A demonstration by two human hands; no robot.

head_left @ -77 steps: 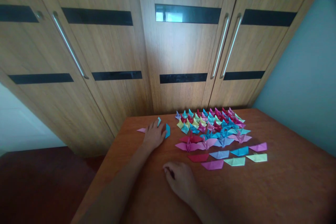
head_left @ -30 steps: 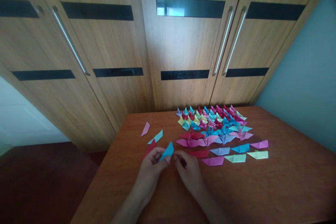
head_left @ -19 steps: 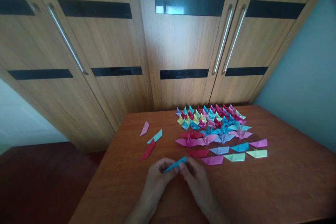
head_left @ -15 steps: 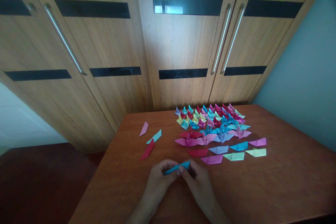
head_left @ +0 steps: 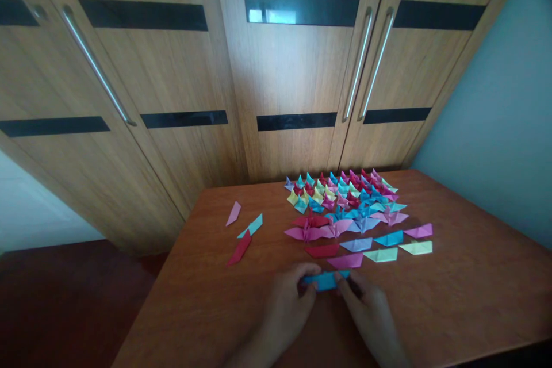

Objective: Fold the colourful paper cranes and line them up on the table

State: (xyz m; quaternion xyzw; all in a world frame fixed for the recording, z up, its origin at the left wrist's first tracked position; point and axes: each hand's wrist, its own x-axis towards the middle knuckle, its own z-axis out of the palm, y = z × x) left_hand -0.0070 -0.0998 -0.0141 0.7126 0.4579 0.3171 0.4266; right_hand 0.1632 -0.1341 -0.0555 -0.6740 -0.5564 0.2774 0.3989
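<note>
Between my two hands is a folded blue paper piece (head_left: 326,281), held flat near the table's front. My left hand (head_left: 291,299) pinches its left end between thumb and fingers. At the other end, my right hand (head_left: 366,302) grips it the same way. Just beyond the hands lie folded paper strips with slanted ends, among them a magenta strip (head_left: 345,260), a red strip (head_left: 322,250) and a pale green strip (head_left: 381,255). Behind them, folded paper cranes (head_left: 306,232) in many colours stand in close rows.
On the left of the brown table (head_left: 190,299) lie a pink strip (head_left: 233,214), a light turquoise strip (head_left: 250,226) and a red strip (head_left: 240,249). A wooden wardrobe (head_left: 297,75) stands right behind the table, with a blue-grey wall (head_left: 487,109) at the right.
Both hands have moved right with the blue paper piece, towards the rows of strips. The piece now shows a broader face. The view has shifted slightly.
</note>
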